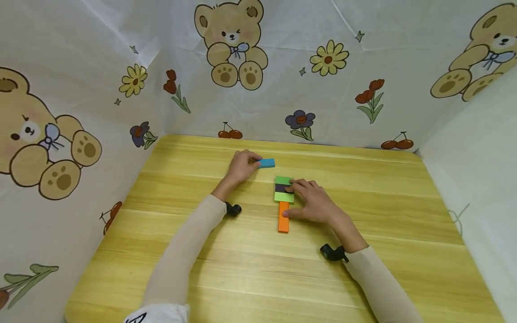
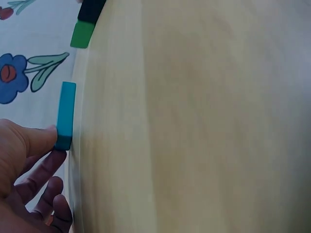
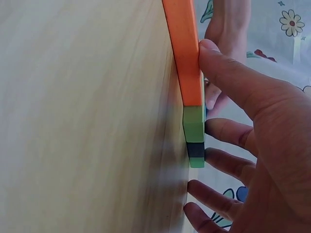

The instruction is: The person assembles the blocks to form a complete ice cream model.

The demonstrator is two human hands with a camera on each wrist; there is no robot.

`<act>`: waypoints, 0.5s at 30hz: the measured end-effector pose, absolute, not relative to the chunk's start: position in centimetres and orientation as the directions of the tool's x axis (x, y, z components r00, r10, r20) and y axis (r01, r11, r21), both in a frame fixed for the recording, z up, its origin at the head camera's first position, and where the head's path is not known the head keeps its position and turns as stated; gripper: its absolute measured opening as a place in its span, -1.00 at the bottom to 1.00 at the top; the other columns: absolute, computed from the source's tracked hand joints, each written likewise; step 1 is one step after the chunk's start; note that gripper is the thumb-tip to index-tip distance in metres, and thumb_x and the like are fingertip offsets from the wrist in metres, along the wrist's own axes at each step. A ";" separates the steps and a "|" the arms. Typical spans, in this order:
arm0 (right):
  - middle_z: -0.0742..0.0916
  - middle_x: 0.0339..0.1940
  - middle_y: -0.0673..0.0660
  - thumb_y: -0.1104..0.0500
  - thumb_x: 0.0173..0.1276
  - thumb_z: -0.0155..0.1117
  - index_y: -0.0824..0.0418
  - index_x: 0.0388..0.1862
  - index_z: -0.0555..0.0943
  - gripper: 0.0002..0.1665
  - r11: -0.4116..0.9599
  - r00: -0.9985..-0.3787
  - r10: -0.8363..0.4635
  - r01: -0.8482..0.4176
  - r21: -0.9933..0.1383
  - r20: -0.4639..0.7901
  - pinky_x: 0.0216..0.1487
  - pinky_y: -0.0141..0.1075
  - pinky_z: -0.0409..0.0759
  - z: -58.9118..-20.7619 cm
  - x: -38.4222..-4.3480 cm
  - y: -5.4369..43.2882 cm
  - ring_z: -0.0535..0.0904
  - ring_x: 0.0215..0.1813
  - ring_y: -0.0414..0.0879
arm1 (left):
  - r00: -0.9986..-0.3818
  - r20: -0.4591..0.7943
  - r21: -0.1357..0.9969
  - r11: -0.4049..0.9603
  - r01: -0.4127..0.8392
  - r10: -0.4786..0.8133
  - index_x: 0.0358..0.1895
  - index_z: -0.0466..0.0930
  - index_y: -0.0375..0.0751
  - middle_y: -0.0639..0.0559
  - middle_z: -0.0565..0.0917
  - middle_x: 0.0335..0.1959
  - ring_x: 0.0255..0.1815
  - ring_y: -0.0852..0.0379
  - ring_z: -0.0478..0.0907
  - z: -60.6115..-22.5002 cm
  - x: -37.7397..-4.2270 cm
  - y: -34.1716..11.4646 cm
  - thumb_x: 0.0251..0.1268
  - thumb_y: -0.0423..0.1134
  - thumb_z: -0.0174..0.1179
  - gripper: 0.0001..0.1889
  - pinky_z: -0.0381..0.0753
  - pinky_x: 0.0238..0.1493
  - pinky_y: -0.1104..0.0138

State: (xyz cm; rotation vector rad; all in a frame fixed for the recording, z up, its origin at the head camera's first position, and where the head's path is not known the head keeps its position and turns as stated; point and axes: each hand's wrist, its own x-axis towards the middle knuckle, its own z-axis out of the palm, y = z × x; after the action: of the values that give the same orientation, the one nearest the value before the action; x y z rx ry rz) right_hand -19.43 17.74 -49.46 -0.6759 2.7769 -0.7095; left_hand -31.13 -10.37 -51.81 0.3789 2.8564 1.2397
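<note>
My left hand (image 1: 241,166) pinches one end of a blue block (image 1: 267,163) between thumb and fingers at the back of the table. In the left wrist view the free end of that blue block (image 2: 67,109) points toward the green and dark blocks. A dark block (image 1: 280,188) lies between two green blocks (image 1: 284,197), side by side. From their near edge an orange block (image 1: 283,224) extends toward me. My right hand (image 1: 317,204) is spread beside this row, its thumb resting on the orange block and its fingertips on the dark and green ones.
The wood-patterned table (image 1: 258,278) carries the blocks. Behind it and at the left hangs a pale cloth (image 1: 278,89) printed with bears and flowers. Black wrist devices (image 1: 333,252) sit at both cuffs, close over the tabletop.
</note>
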 end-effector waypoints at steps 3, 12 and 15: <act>0.43 0.71 0.13 -0.46 0.22 0.55 -0.08 0.51 0.57 -0.03 0.780 -0.877 -0.475 -0.381 -0.495 -0.074 0.53 0.40 0.28 -49.5 -19.4 17.8 0.33 0.60 0.35 | -0.967 0.086 0.728 0.648 0.226 0.241 0.20 0.81 -0.12 -0.10 0.78 0.17 0.27 -0.13 0.53 -51.8 -31.2 -9.4 0.60 -0.18 0.29 -0.73 0.45 0.35 0.04; 0.44 0.70 0.12 -0.48 0.21 0.54 -0.10 0.50 0.57 -0.03 0.782 -0.877 -0.476 -0.389 -0.487 -0.063 0.50 0.38 0.31 -49.7 -19.5 17.8 0.35 0.58 0.33 | -0.961 0.090 0.723 0.646 0.243 0.261 0.18 0.84 0.02 0.00 0.80 0.15 0.31 -0.08 0.57 -52.1 -31.8 -7.5 0.58 -0.15 0.32 -0.75 0.41 0.49 0.00; 0.43 0.70 0.10 -0.48 0.22 0.54 -0.10 0.51 0.56 -0.03 0.783 -0.877 -0.475 -0.386 -0.488 -0.069 0.52 0.38 0.29 -49.8 -19.6 17.8 0.33 0.60 0.33 | -0.959 0.081 0.725 0.644 0.243 0.271 0.17 0.85 0.06 0.02 0.79 0.14 0.32 -0.10 0.56 -52.0 -32.0 -6.9 0.57 -0.13 0.32 -0.75 0.38 0.50 -0.05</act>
State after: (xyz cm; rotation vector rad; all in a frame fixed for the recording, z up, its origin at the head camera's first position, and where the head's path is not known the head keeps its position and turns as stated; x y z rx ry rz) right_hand -19.60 17.81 -49.77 -0.6790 2.7866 -0.7016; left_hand -31.97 -6.89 -52.04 0.4402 2.8162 1.2343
